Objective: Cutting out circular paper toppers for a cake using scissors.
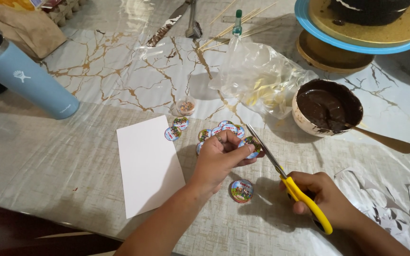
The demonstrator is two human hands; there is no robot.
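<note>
Marble-patterned sheeting with gold veins covers the table [96, 71], glossy and wrinkled in places, under warm indoor light. The landmark here is the bowl of melted chocolate [327, 107], with a wooden spoon [380, 138] leaning out of it. Behind the bowl stands a blue cake stand [357, 45] carrying a dark cake on a gold board. Just left of the bowl lies a crumpled clear plastic bag [262, 76], and beyond that a spread of wooden skewers [236, 23]. Far left of the bowl lies a pale blue bottle [27, 80]. A white card [148, 166] lies well left of the bowl, nearer the viewer.

The round printed sticker [251, 145] sits below and left of the bowl, pinched between thumb and fingers of the left hand [221, 159]. It is small, colourful and blue-rimmed. The right hand [326, 196] is closed around the yellow handles of the scissors [285, 178], whose blades meet the sticker's edge. More such stickers [205, 130] lie scattered behind the left hand, one [241, 190] just beneath it.
</note>
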